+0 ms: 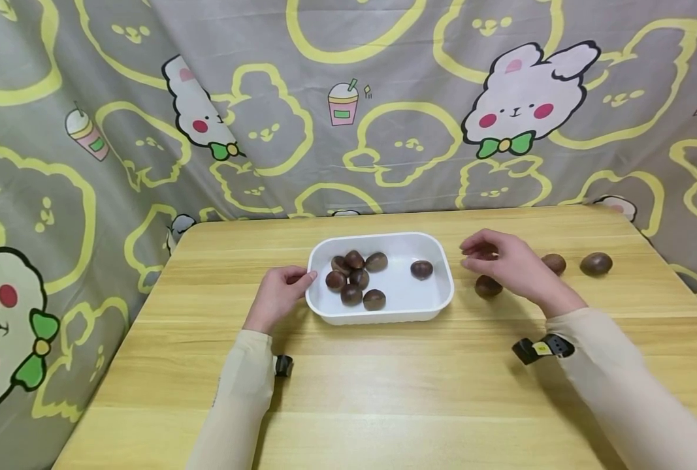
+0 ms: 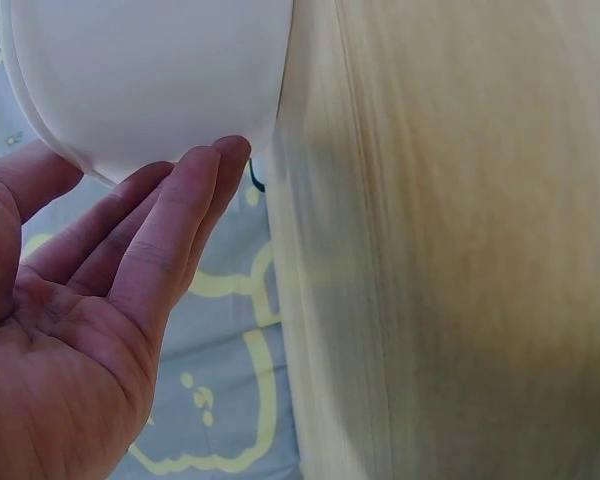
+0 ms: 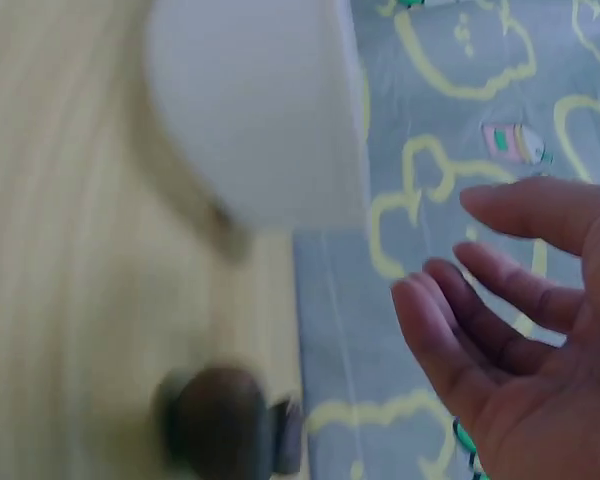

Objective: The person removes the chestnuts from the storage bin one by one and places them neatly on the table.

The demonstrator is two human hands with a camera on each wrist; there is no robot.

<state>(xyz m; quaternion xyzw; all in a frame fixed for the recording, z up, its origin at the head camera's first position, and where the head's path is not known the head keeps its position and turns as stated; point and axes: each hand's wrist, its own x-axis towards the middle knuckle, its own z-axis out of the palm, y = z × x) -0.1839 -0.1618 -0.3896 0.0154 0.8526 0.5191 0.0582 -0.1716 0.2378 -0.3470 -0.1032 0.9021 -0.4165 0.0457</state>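
A white tray [image 1: 392, 312] holds several brown chestnuts [image 1: 351, 294] clustered on its left side and a single one [image 1: 421, 269] toward the right. At the tray's left end, the left hand [image 1: 279, 294] pinches the rim; the left wrist view shows its thumb and fingers [image 2: 150, 250] at the edge of the tray [image 2: 160, 80]. The right hand [image 1: 515, 267] hovers just right of the tray with fingers loosely bent, and the right wrist view shows nothing between thumb and fingers [image 3: 435, 340]. Beneath it lies a chestnut [image 1: 488, 286], another dark one partly hidden behind the fingers.
Two more chestnuts, one [image 1: 554, 264] by the right wrist and one [image 1: 596, 264] farther right, lie on the wooden table [image 1: 383, 398]. A patterned grey curtain [image 1: 407, 78] hangs along the table's back edge and left side.
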